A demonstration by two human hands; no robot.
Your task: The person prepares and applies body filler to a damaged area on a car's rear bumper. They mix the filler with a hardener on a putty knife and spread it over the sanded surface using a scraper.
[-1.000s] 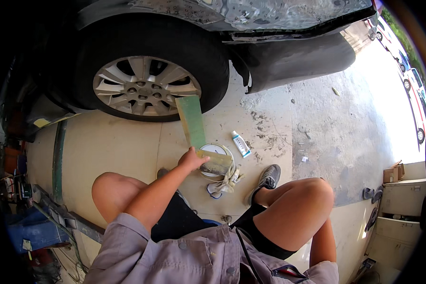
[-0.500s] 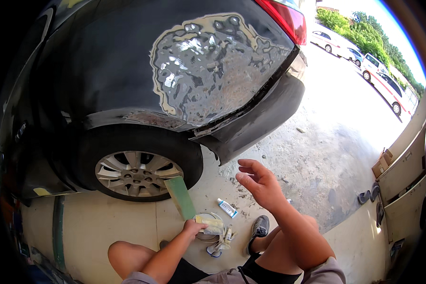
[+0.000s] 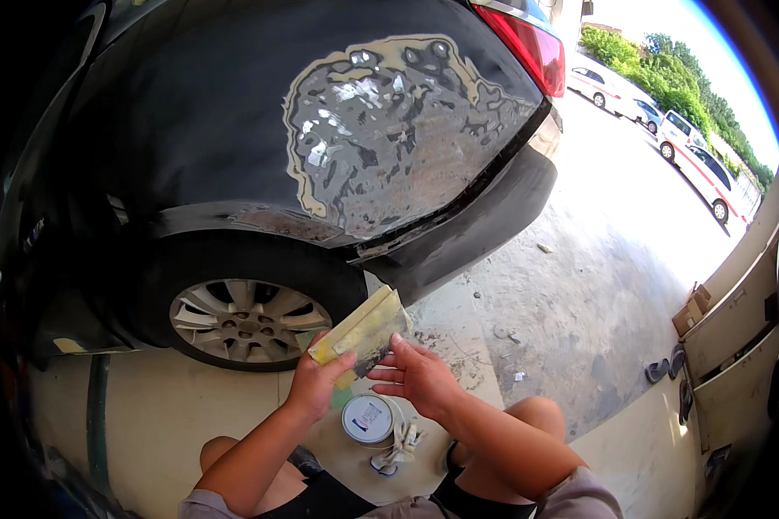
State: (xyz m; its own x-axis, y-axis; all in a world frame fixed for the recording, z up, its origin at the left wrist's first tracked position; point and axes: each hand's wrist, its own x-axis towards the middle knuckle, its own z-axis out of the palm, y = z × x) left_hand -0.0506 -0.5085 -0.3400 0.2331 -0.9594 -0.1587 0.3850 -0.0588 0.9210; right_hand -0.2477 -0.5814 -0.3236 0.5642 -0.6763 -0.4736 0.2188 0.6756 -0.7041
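Note:
My left hand (image 3: 313, 381) is closed on a flat, pale yellow spreader-like piece (image 3: 363, 324) with grey and dark smears, tilted up in front of the car's wheel. Beside its lower right edge is my right hand (image 3: 420, 376), fingers apart, its thumb at the edge. Parts of a green strip (image 3: 339, 400) show behind my left hand; whether I hold it cannot be made out. Ahead is the black car's rear quarter panel (image 3: 190, 121), with a large sanded patch (image 3: 407, 147) of grey, bare metal and tan rings.
Between my knees stands a round can (image 3: 368, 419) with a white lid, a crumpled whitish glove or rag (image 3: 402, 445) beside it. The alloy wheel (image 3: 247, 320) and loose-edged bumper (image 3: 476, 229) are close ahead. Slippers (image 3: 662, 368) and a cardboard box (image 3: 691, 310) lie at right.
My left hand has lifted the yellow piece up and away from the can, uncovering its lid. My right hand has come down and left to its edge. The white tube is out of sight.

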